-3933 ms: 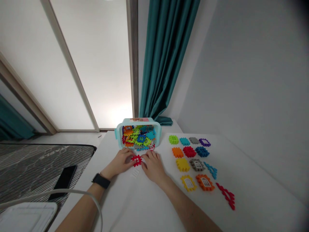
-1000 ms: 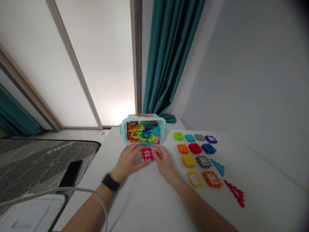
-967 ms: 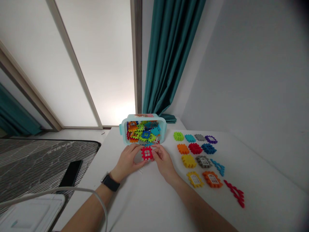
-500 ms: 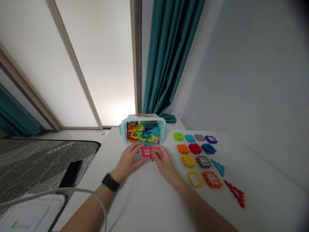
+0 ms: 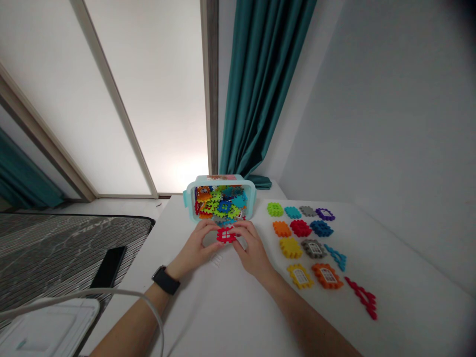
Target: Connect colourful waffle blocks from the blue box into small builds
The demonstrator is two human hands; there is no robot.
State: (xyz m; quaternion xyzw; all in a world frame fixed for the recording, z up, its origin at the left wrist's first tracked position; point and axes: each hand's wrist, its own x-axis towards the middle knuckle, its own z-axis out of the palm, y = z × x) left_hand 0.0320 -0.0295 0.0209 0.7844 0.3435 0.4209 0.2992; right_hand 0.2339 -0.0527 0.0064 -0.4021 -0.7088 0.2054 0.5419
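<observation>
Between my two hands is a red notched window tile (image 5: pixel 226 235), held above the white table (image 5: pixel 230 302) and tilted nearly flat. My left hand (image 5: pixel 199 244) grips its left side between thumb and fingers. On its right side, my right hand (image 5: pixel 253 248) pinches the edge in the same way. Just beyond my fingertips stands a light-blue bin (image 5: pixel 253 201) full of mixed coloured notched tiles. A small whitish piece (image 5: pixel 216 260) lies on the table below the tile, its kind too faint to make out.
Stacks of notched tiles stand in rows at the right, among them lime green (image 5: pixel 275 209), red (image 5: pixel 301 228) and yellow (image 5: pixel 290 248) ones. Red zigzag pieces (image 5: pixel 362 297) lie nearer. A cable (image 5: pixel 130 293) arcs over the lower left, above a white lid (image 5: pixel 52 325).
The red window tile has tipped from facing me to nearly flat. My right hand's fingers have shifted to its right edge; the left hand has moved only slightly.
</observation>
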